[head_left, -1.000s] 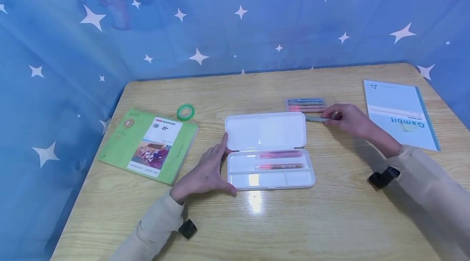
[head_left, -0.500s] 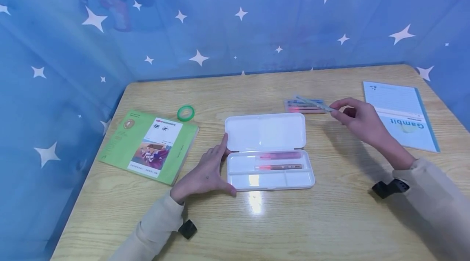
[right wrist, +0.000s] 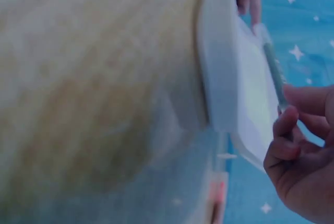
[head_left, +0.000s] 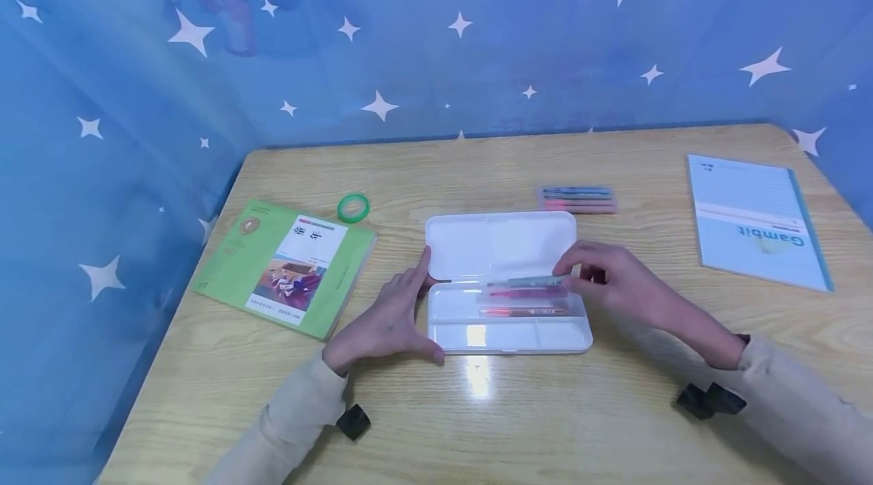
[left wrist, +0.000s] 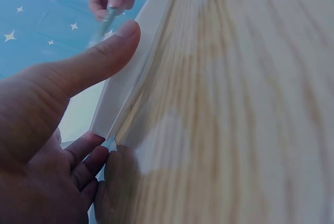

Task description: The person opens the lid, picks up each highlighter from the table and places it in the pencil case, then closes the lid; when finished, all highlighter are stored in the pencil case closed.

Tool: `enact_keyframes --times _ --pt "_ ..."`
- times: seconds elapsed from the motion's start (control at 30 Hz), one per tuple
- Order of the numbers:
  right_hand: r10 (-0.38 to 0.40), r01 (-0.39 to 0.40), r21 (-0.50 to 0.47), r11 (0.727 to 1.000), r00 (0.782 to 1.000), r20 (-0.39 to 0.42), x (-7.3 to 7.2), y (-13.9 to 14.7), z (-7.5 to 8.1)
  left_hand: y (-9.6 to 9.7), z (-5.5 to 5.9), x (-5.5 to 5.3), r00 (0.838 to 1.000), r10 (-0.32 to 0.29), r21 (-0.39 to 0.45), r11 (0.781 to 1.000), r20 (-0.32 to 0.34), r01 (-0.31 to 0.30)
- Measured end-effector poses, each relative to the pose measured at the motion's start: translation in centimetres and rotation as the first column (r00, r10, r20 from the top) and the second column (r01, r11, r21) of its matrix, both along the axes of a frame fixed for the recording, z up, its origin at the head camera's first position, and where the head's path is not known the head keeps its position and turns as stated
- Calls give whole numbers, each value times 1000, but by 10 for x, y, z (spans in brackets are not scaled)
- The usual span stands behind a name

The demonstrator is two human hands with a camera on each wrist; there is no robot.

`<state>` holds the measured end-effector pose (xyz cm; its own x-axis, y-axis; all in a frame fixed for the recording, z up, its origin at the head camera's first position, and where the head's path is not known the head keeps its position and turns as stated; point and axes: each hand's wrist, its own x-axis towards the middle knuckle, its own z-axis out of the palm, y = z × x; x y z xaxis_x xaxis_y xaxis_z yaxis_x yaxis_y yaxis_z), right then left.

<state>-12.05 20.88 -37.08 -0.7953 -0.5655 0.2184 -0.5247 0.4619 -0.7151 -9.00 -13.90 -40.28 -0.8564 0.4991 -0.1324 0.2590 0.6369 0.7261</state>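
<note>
A white pencil case [head_left: 508,337] lies with its lid [head_left: 501,242] folded back on the table. Inside its rear compartment are a pink pen [head_left: 528,293] and a brown pen [head_left: 525,311]. My left hand [head_left: 389,322] is spread at the case's left end, thumb by the front corner and fingers at the back; in the left wrist view its fingertips touch the case. Above the rear compartment, my right hand [head_left: 627,284] pinches a grey-green pen [head_left: 525,283] by its right end. The right wrist view shows that pen [right wrist: 274,65] between thumb and fingers.
Behind the case lies a clear pack of several pens [head_left: 577,199]. A green book [head_left: 225,265] and a green tape roll [head_left: 353,208] lie at the left. The light-blue notebook [head_left: 760,220] is at the right. A starry blue curtain [head_left: 423,38] hangs behind the table.
My right hand has lifted the grey-green pen from beside the pen pack and carried it left and forward to over the case. My left hand has stayed at the case's left end.
</note>
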Motion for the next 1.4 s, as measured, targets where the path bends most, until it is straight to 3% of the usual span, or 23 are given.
enact_keyframes --times 0.33,0.8,1.1,1.27,1.4 --pt "45 -54 86 995 993 107 3 -3 -1 2 2 -2 1000 5 8 1000 3 -5" --pt "-5 -1 108 994 998 55 2 2 3 4 2 -4 1000 8 -1 1000 20 -8" --pt "-108 106 46 993 993 50 -8 17 17 5 0 -5 1000 5 8 1000 20 -6" --pt "-243 241 30 970 967 73 -23 34 19 4 0 -2 1000 6 -1 1000 27 -6" --pt "-303 299 52 953 951 69 -39 44 15 3 0 1 999 15 0 1000 30 -15"
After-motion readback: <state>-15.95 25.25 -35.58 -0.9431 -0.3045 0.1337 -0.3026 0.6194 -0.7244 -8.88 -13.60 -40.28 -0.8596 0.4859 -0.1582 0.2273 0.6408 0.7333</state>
